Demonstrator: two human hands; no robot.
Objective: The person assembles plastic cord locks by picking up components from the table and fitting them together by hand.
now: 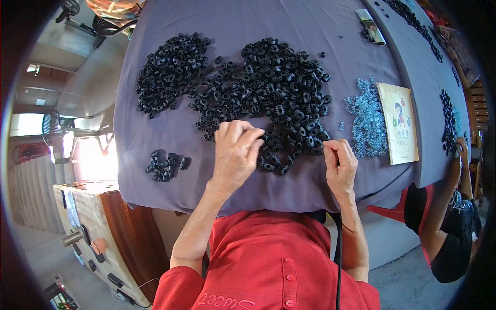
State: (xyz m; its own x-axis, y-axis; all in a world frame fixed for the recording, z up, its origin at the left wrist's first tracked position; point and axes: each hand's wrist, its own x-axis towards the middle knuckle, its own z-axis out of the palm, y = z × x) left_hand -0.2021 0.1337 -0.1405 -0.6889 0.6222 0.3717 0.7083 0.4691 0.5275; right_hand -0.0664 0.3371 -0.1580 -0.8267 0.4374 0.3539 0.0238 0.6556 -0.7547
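Observation:
My left hand [237, 155] is over the near edge of the big heap of small black plastic pieces [284, 77], thumb and forefinger pinched together. What sits in that pinch blends with the dark pieces behind it. To the right, my right hand [342, 168] is closed, its thumb and fingertips together at the heap's right edge; anything between them is too small to make out. Right of this hand lies a pile of small silvery coil springs [368, 119], with one loose spring [341, 125] beside it. A small cluster of black pieces [164, 166] lies left of my left hand.
Another black heap [173, 70] lies at the back left of the grey-purple cloth [341, 62]. A booklet [400, 124] borders the springs, and a packet [371, 27] lies farther back. At the right, another person [444, 227] handles black pieces. A wooden cabinet [124, 232] stands at left.

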